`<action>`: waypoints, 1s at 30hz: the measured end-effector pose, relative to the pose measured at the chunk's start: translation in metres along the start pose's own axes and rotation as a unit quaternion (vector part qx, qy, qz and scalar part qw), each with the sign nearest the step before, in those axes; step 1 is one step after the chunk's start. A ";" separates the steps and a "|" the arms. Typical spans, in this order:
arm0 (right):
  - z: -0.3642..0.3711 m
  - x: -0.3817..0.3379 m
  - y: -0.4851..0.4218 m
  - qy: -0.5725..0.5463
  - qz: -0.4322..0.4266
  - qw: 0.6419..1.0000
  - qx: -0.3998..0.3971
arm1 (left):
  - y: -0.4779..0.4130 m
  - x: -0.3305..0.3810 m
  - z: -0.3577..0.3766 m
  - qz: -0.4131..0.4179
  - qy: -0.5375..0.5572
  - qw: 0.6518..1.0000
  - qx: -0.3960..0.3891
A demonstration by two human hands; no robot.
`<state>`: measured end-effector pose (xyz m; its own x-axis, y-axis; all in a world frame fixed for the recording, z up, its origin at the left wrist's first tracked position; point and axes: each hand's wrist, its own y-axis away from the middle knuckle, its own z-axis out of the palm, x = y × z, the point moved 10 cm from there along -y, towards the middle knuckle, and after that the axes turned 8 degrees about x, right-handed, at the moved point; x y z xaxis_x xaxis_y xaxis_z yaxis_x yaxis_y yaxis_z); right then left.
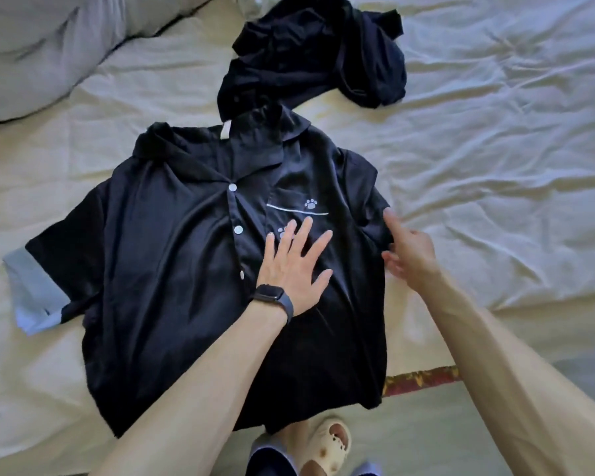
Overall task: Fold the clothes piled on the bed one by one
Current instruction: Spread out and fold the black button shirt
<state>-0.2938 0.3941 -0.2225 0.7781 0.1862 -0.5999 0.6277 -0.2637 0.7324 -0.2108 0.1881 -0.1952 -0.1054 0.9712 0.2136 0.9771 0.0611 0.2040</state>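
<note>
On the bed, a dark satin shirt lies face up, its side by the right hand folded in. The left hand presses flat on the chest, fingers spread wide. The right hand touches the folded edge, index finger stretched, gripping nothing. Beyond the collar sits a dark clothes pile.

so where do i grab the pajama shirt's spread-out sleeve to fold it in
Pinch the light blue cuff at its outer edge, coming from the left of the pajama shirt. The sleeve lies flat and spread on the bed sheet, so the cuff is its free end; the left hand pins the chest.
</note>
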 end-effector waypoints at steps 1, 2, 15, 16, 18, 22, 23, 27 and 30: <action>0.000 -0.010 -0.011 -0.018 0.013 1.000 -0.002 | -0.010 0.000 0.008 0.013 -0.013 1.000 -0.016; -0.005 -0.023 -0.021 -0.040 0.011 0.999 0.004 | -0.015 -0.001 0.016 0.016 -0.019 0.999 -0.028; -0.084 -0.042 -0.059 -0.013 -0.067 0.985 0.159 | -0.066 0.008 -0.032 -0.046 0.028 0.999 0.001; -0.086 -0.055 -0.062 0.026 -0.090 0.978 0.188 | -0.087 0.012 -0.050 -0.047 0.041 0.997 0.046; -0.084 -0.083 -0.066 0.098 -0.144 0.959 0.224 | -0.135 0.019 -0.076 -0.053 0.042 0.993 0.099; -0.045 -0.112 -0.095 0.255 -0.136 0.955 0.065 | -0.226 0.041 -0.070 -0.039 -0.033 0.999 -0.008; -0.038 -0.112 -0.102 0.277 -0.116 0.954 0.017 | -0.241 0.047 -0.060 -0.008 -0.079 0.995 -0.063; -0.040 -0.133 -0.118 0.113 -0.127 0.982 -0.079 | -0.275 0.048 -0.051 0.024 -0.115 0.983 -0.141; -0.090 -0.146 -0.127 -0.012 -0.176 0.982 0.067 | -0.287 0.034 -0.072 -0.058 0.030 0.996 -0.064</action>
<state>-0.4845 0.4854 -0.1990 0.5112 0.2663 -0.8171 0.8483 -0.3088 0.4301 -0.5081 0.1866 -0.1780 -0.2308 0.9437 0.2368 0.9266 0.1389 0.3494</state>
